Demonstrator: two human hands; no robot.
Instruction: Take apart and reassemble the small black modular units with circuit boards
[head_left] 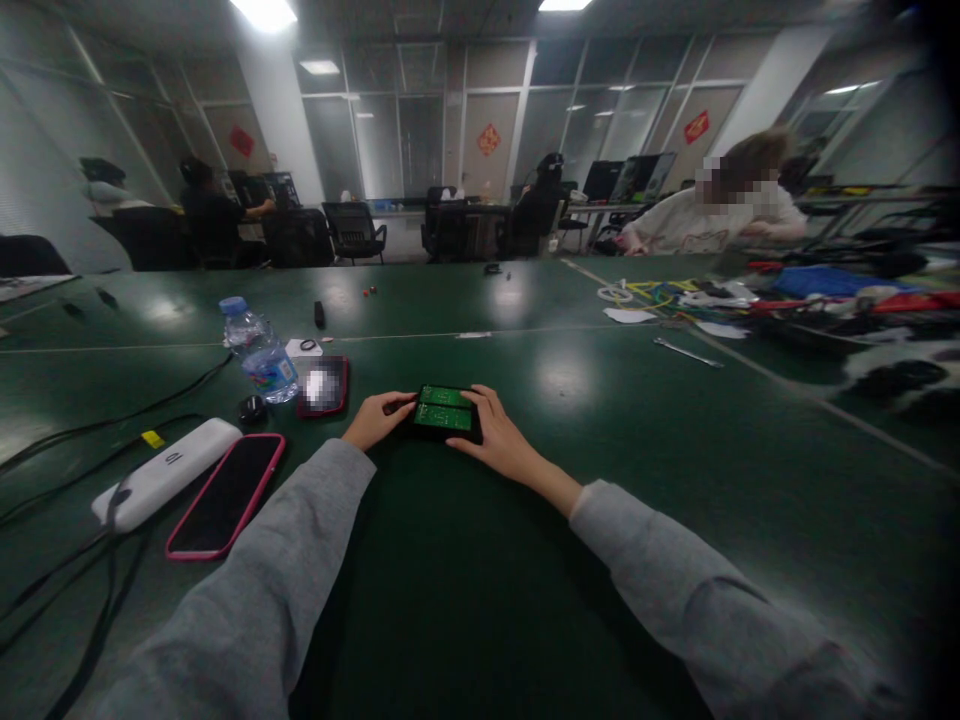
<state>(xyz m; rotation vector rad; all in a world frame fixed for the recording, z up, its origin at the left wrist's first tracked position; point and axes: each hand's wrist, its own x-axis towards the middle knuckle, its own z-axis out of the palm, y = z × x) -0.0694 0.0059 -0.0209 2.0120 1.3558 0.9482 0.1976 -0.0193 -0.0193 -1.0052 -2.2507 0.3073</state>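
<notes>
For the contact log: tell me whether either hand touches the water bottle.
No, the left hand and right hand both rest at the green circuit boards, with the water bottle standing apart.

Office with glass walls [420,130]
Ceiling lights [264,12] shine on the green worktop [675,440]; black chairs [354,230] and desks [465,210] stand along the far side.

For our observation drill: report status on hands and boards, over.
Left hand, right hand touch circuit boards' ends. Boards flat on table. Bottle, pink phone off left, apart.
</notes>
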